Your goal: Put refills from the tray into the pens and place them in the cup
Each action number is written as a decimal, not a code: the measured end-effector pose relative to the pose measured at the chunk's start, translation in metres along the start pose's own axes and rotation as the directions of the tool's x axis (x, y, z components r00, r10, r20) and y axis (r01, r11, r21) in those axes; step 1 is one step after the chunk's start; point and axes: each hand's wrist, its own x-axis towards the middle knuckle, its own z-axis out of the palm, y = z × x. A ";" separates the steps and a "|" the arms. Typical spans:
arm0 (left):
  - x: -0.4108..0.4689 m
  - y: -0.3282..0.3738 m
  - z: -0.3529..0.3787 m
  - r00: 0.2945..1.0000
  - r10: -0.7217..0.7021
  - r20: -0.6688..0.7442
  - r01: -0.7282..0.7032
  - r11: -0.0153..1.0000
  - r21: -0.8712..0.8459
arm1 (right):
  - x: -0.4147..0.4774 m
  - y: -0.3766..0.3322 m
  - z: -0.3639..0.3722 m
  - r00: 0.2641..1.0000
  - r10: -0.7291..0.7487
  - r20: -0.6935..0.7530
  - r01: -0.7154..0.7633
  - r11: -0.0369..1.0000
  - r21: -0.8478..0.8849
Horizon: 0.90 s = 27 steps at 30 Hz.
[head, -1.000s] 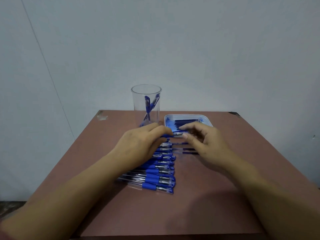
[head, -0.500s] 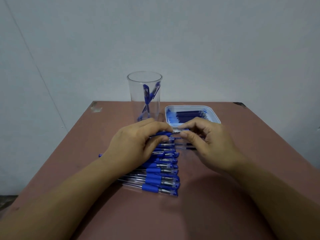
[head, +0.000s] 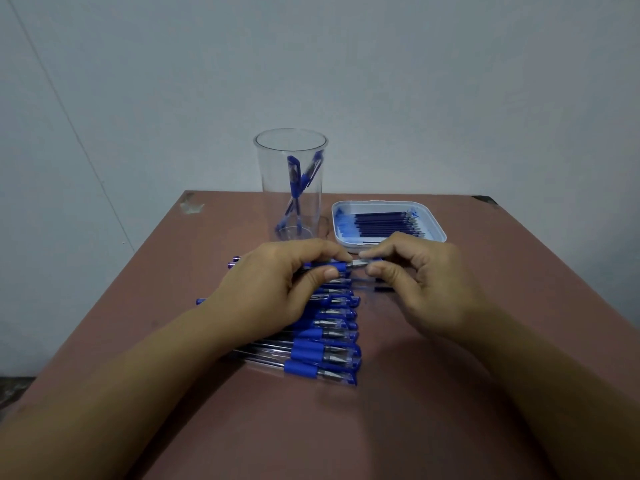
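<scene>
Progress, judged: early stage.
- Row of pens (head: 323, 355) lies side by side mid-desk, running from 6 o'clock up under the hands. About ten are unfinished, by far the bulk of the work.
- Cup (head: 272, 209), clear, stands upright at 12 o'clock. Two blue pens in the cup (head: 294, 181) lean inside; these count as done.
- Tray (head: 433, 221), white, sits at 1 o'clock just beside the cup. A bundle of dark refills (head: 384, 223) lies in it, plenty left.
- Left hand (head: 277, 289) is wrapped round the barrel of one pen (head: 337, 267), thumb on its blue grip.
- Right hand (head: 426, 282) meets it at centre, thumb and forefinger pinching that pen's metal tip end. Likely step: fitting or screwing the tip. I cannot tell whether a refill is already inside.
- Thin dark sticks lie on the desk below the right hand; too small to identify.

Surroundings:
- Wall (head: 450, 81), plain pale grey-blue, behind.
- Desk (head: 519, 323), reddish-brown, matte, with a chipped patch (head: 191, 205) at the 11 o'clock corner.
</scene>
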 end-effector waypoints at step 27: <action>0.001 -0.013 -0.013 0.984 0.143 -0.103 -0.137 0.989 0.064 | -0.005 0.006 -0.020 0.948 0.142 0.286 -0.104 0.984 -0.144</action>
